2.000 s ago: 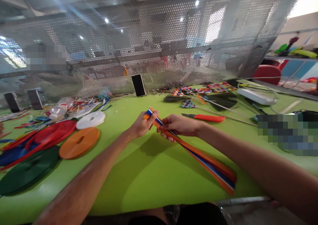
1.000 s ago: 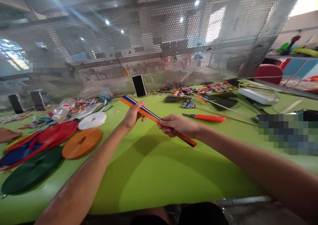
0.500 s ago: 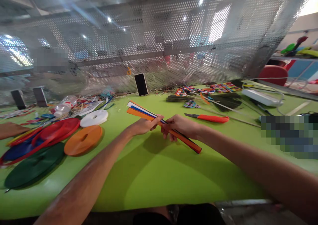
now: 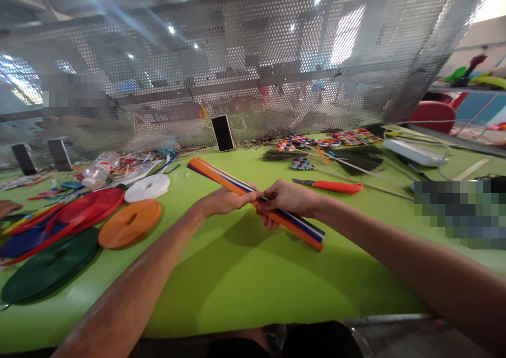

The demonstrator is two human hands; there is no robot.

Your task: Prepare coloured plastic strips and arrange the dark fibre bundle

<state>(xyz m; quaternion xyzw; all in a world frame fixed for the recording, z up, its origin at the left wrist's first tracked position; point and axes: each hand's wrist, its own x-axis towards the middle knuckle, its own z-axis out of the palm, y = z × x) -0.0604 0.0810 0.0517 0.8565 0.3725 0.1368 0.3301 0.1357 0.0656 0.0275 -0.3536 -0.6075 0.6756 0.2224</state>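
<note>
A bundle of long flat strips (image 4: pixel 221 177), orange, white, blue and dark, is held aslant above the green table (image 4: pixel 245 294). My left hand (image 4: pixel 227 200) grips it near its middle, thumb on top. Close beside it, my right hand (image 4: pixel 286 200) pinches the same bundle, with its lower fingers curled underneath. The strips stick out past both hands, up to the left and down to the right. An orange-handled knife (image 4: pixel 336 187) lies just beyond my right hand, its blade pointing left.
Rolls of white (image 4: pixel 147 188), orange (image 4: pixel 130 223), red (image 4: pixel 85 210) and green (image 4: pixel 51 265) strip lie at left. A phone (image 4: pixel 222 133) stands before the mesh screen. Woven pieces (image 4: pixel 302 164) and a white power strip (image 4: pixel 413 152) lie at right. Another person's hand (image 4: pixel 8 207) shows at far left.
The bundle has turned in my hands, so a wide orange face and the white and blue strips now show along it. Its upper-left end reaches farther left.
</note>
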